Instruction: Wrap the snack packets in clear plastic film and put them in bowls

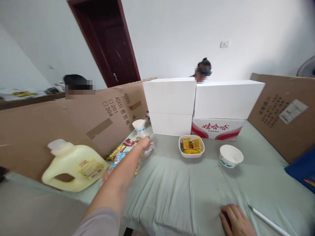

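My left hand reaches forward to a heap of wrapped snacks beside the cardboard wall, its fingers closed on a clear snack packet. My right hand rests at the near edge of the green-grey cloth, fingers curled, with nothing visible in it. A white square bowl holding yellow snack packets sits mid-table. To its right stands an empty white paper bowl. A small paper cup stands behind the snack heap.
A pale yellow jug lies on its side at left. Stacked white boxes and cardboard walls enclose the table. A white stick lies near my right hand, a blue object at far right. Two people sit beyond the walls.
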A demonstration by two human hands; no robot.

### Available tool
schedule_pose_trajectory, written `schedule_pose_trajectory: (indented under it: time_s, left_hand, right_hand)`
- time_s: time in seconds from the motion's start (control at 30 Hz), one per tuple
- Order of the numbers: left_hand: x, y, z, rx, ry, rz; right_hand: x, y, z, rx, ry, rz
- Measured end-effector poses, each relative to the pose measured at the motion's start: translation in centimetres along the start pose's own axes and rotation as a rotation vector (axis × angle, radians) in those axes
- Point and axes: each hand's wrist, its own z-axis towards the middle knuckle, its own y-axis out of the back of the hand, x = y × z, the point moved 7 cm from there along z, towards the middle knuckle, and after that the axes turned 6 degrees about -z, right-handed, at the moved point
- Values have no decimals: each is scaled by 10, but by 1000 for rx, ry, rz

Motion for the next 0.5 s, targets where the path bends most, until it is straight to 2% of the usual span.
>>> schedule_pose_trajectory:
  time_s: [0.07, 0.13, 0.23, 0.3, 0.4, 0.47, 0.5]
  left_hand:
    - [-10, -13, -6, 71, -11, -30]
    - [-25, -34, -17, 137, -24, -75]
    - [-54, -83, -45, 207, -60, -149]
    - [-73, -120, -71, 214, -84, -181]
    - [-93, -163, -115, 149, -113, -183]
    - [-105, -176, -144, 23, -216, -121]
    - [-112, -177, -158, -84, -324, -59]
  right_hand:
    - [6, 3, 1, 15, -31, -16]
    - [9, 4, 2, 42, -58, -28]
    - [13, 6, 3, 68, -91, -48]
    - [15, 9, 4, 86, -114, -59]
    - [16, 17, 8, 136, -109, -16]
    - [8, 28, 8, 115, -105, 8]
    - [0, 36, 5, 78, -123, -11]
